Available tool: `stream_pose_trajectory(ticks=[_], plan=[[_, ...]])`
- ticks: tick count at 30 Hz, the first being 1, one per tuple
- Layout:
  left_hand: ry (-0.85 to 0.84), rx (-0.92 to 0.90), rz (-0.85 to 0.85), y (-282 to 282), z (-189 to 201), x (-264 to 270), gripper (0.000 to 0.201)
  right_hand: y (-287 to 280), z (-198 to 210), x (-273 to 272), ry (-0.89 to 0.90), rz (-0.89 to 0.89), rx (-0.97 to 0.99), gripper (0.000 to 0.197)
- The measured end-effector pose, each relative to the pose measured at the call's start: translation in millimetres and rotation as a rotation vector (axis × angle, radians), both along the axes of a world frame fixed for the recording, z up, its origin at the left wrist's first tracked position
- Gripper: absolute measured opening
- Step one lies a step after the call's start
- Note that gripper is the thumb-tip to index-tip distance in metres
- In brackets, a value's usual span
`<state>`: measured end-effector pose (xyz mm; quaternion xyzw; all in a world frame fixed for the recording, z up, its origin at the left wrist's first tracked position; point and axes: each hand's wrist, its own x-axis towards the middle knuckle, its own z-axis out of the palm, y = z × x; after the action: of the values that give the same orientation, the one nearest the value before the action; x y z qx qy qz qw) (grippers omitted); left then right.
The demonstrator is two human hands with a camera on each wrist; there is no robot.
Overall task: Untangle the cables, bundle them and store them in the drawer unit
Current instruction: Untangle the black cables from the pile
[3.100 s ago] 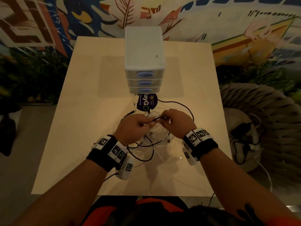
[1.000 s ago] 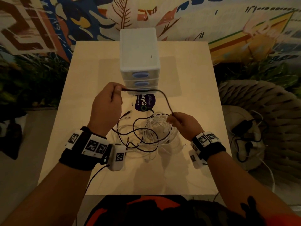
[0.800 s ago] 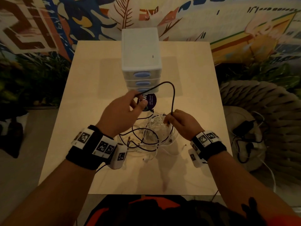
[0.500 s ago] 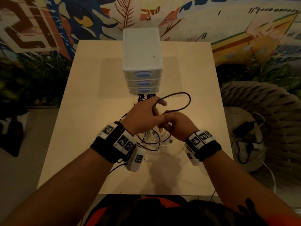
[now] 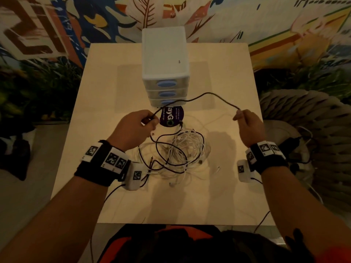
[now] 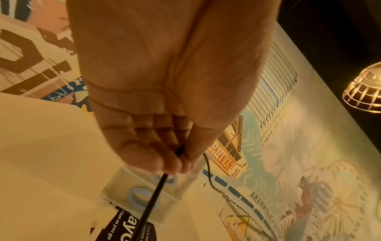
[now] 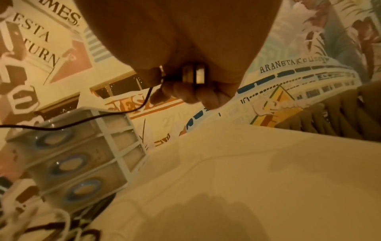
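A black cable [image 5: 205,95] spans in an arc between both hands, above the table. My left hand [image 5: 146,120] pinches it between thumb and fingertips [image 6: 181,161]; the cable [image 6: 152,200] runs down from there toward the tangle. My right hand [image 5: 241,115] grips the cable's other end, a metal plug [image 7: 193,75], with the cord [image 7: 82,120] trailing left. A tangle of white and black cables [image 5: 180,152] lies on the table between my wrists. The white drawer unit [image 5: 165,67], with three blue-handled drawers all closed, stands behind it.
A round purple sticker or coaster [image 5: 171,116] lies just in front of the drawer unit. The pale wooden table [image 5: 228,186] ends at a mural wall behind. A woven chair [image 5: 313,120] with other cables stands to the right.
My hands were together over the tangle half a second ago. They have moved apart, the right one out to the right, stretching the black cable into a wide arc.
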<state>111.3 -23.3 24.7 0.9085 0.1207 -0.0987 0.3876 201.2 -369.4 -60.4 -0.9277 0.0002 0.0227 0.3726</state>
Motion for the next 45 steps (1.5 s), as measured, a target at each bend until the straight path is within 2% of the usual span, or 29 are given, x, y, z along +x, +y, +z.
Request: stream_pose_trajectory(ticks=[2, 5, 7, 9, 11, 12, 14, 17, 22, 24, 26, 28, 31, 33, 34, 36, 39, 42, 45], plan=[[-0.026, -0.149, 0.058, -4.2, 4.9, -0.4, 0.01, 4.3, -5.9, 7.1, 0.092, 0.097, -0.097, 0.033], [-0.093, -0.293, 0.042, -18.5, 16.4, 3.4, 0.008, 20.0, -23.0, 7.3, 0.252, 0.225, -0.199, 0.032], [-0.11, -0.353, 0.01, -28.3, 23.2, 8.2, 0.005, 32.3, -25.0, 1.1, 0.262, 0.235, -0.182, 0.034], [-0.114, -0.379, -0.018, -35.8, 27.0, 12.5, 0.007, 43.8, -14.2, -10.8, 0.086, 0.192, -0.086, 0.035], [-0.116, -0.391, -0.043, -41.2, 29.0, 15.5, 0.01, 56.9, 7.3, -28.6, -0.157, 0.157, -0.019, 0.022], [-0.119, -0.4, -0.055, -43.4, 29.6, 16.9, 0.011, 64.9, 18.7, -39.3, -0.188, 0.198, -0.013, 0.017], [-0.112, -0.434, -0.073, -48.0, 31.4, 19.0, 0.011, 83.6, 29.3, -61.0, -0.074, 0.387, -0.027, 0.018], [-0.105, -0.483, -0.122, -56.2, 32.0, 22.2, 0.011, 102.7, 14.9, -77.7, 0.105, 0.579, -0.131, 0.039], [-0.123, -0.497, -0.123, -65.2, 29.4, 26.3, 0.016, 112.4, 6.3, -67.9, 0.196, 0.652, -0.163, 0.024], [-0.135, -0.52, -0.05, -66.0, 30.3, 23.8, 0.019, 109.8, 9.5, -63.2, 0.189, 0.63, -0.116, 0.021], [-0.091, -0.563, 0.067, -63.0, 28.5, 16.1, 0.035, 105.9, 12.9, -57.1, 0.221, 0.584, -0.093, 0.024], [-0.048, -0.465, 0.076, -56.1, 19.0, 2.9, 0.045, 103.1, 16.1, -50.3, 0.278, 0.555, -0.1, 0.027], [-0.051, 0.005, -0.247, -44.4, -10.6, -25.8, 0.043, 99.5, 17.7, -46.2, 0.24, 0.557, -0.099, 0.03], [-0.028, 0.195, -0.415, -41.7, -30.2, -41.2, 0.031, 97.6, 19.5, -45.8, 0.224, 0.537, -0.041, 0.031], [-0.008, 0.235, -0.467, -41.4, -39.2, -47.8, 0.028, 96.9, 20.4, -45.5, 0.225, 0.524, -0.011, 0.032], [0.025, 0.312, -0.523, -41.9, -54.7, -57.9, 0.036, 97.7, 22.4, -44.0, 0.232, 0.5, 0.041, 0.032], [0.031, 0.4, -0.521, -42.8, -71.3, -65.3, 0.038, 101.3, 22.7, -43.6, 0.243, 0.501, 0.085, 0.033], [0.001, 0.413, -0.492, -44.2, -76.9, -65.9, 0.025, 103.6, 19.0, -44.1, 0.256, 0.487, 0.107, 0.034], [-0.067, 0.365, -0.442, -40.8, -73.2, -69.2, 0.028, 104.2, 15.9, -44.8, 0.267, 0.445, 0.085, 0.03]])
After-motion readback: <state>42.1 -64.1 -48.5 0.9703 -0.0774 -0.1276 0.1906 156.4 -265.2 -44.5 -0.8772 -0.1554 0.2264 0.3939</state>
